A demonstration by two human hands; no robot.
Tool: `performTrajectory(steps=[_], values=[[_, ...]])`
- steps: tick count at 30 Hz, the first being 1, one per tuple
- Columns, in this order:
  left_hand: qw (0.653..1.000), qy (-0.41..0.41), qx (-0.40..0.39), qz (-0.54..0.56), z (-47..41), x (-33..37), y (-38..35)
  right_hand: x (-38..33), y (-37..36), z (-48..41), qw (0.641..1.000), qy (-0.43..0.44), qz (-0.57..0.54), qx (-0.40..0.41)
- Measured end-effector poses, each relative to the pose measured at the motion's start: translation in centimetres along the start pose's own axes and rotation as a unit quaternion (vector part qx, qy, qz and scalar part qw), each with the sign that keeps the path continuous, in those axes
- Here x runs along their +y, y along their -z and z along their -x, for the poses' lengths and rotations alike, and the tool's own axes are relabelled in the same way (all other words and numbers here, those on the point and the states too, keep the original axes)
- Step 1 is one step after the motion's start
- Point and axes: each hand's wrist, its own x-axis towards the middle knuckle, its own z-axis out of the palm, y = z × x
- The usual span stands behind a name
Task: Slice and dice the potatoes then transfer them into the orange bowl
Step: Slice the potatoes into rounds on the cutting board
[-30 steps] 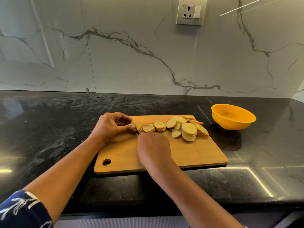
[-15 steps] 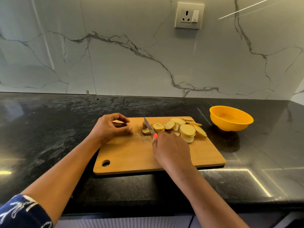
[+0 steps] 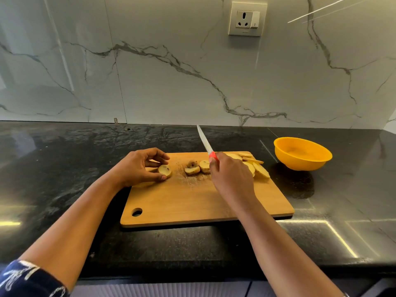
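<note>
Right hand [image 3: 231, 179] has raised the red-handled steel knife [image 3: 206, 142] it grips; left hand [image 3: 137, 168] pinches the round potato end-piece [image 3: 165, 170]; slicing seems done.

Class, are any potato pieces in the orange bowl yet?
No: the round orange plastic bowl shows only a bare inside, while the pale potato slices lie on the wooden cutting board.

A white marble-look wall [image 3: 150, 86] veined in grey rises behind a polished black stone counter [image 3: 64, 159], with a white power socket and switch [image 3: 247, 19] mounted high toward the right. Bright streaks of reflected light [image 3: 340, 239] glint near the counter's front right and left edges, and pale ribbed cabinet fronts [image 3: 171, 290] show beneath its front edge.
</note>
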Motion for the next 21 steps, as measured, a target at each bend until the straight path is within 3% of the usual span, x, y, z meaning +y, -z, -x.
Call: performTrajectory(steps=[6, 13, 21], values=[[1.0, -0.022, 0.005, -0.011, -0.2, 0.9, -1.1, 2.7, 0.1, -0.7, 0.999, -0.03, -0.02, 0.005], [0.993, -0.032, 0.097, -0.061, -0.5, 1.2, -2.3, 3.1, 0.0, -0.2, 0.999, -0.022, -0.015, 0.017], [0.998, 0.001, 0.017, -0.055, -1.0, 1.8, -3.4, 2.8, 0.1, 0.1, 0.999, -0.015, -0.024, 0.025]])
